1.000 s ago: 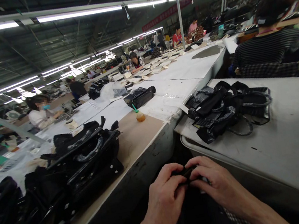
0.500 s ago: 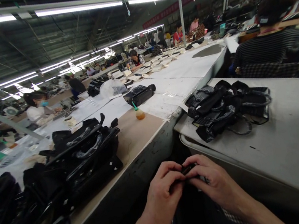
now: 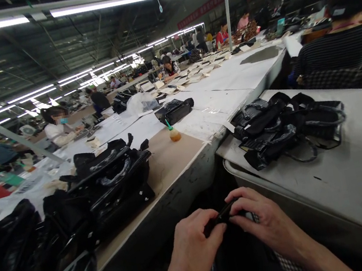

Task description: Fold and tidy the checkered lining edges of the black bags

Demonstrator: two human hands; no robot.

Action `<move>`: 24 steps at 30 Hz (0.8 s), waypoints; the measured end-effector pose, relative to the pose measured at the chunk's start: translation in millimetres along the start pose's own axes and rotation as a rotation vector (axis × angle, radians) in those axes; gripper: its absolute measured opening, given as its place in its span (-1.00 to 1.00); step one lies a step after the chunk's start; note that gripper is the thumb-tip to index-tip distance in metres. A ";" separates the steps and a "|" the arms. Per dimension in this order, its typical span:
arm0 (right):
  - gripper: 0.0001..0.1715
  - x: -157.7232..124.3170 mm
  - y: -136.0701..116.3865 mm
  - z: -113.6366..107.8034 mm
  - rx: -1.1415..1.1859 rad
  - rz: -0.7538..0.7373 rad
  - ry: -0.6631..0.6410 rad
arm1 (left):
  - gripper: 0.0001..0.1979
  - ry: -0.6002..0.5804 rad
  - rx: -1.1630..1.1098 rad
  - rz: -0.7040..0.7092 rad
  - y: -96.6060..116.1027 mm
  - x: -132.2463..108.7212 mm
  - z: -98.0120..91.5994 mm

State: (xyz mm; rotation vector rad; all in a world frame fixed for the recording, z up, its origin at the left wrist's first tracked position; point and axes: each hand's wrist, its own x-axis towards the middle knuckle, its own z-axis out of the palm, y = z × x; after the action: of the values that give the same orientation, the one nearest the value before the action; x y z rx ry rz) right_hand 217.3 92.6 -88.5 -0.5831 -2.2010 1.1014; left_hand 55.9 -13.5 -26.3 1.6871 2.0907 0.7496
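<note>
Low in the middle of the view, my left hand [image 3: 196,240] and my right hand [image 3: 260,215] pinch the edge of a black piece [image 3: 226,211]. Its lower part hangs into the dark over my lap, where its shape is lost. The fingertips of both hands are a little apart along this edge. Black bags [image 3: 116,184] lie piled on the left table, and another heap of black bags [image 3: 284,126] rests on the right table. A small bottle of amber liquid with a green tip [image 3: 174,133] stands on brown board.
The left table [image 3: 184,156] and the right table [image 3: 360,178] flank my hands. Another black bag [image 3: 174,110] and a clear plastic bag [image 3: 142,102] lie farther back. A person in a striped top [image 3: 344,48] sits at the right; a masked person [image 3: 60,128] works at the left.
My hands have moved slightly apart, the left one lower, and the black edge now slants between them. The surroundings have shifted right in the view.
</note>
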 end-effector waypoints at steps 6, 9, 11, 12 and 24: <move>-0.84 5.7 4.4 7.9 -0.021 -0.058 0.028 | -0.81 0.060 0.106 0.150 -13.1 1.0 7.8; -0.81 6.6 5.7 14.9 0.004 -0.099 0.097 | -0.81 0.073 0.150 0.234 -18.7 1.8 10.8; -0.82 6.2 5.9 18.8 0.036 -0.108 0.142 | -0.82 0.062 0.164 0.271 -20.3 2.4 11.8; -0.82 5.7 6.0 20.4 0.054 -0.111 0.162 | -0.82 0.056 0.165 0.281 -20.6 2.8 12.0; -0.86 -4.1 0.3 31.5 0.124 0.031 0.344 | -0.87 -0.074 0.124 0.210 -10.9 10.2 6.8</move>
State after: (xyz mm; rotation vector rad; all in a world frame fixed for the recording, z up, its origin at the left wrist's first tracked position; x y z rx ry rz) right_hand 198.8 72.7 -105.0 -0.6972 -1.8218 1.0573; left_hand 48.9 -3.9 -37.7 1.9937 1.9668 0.6166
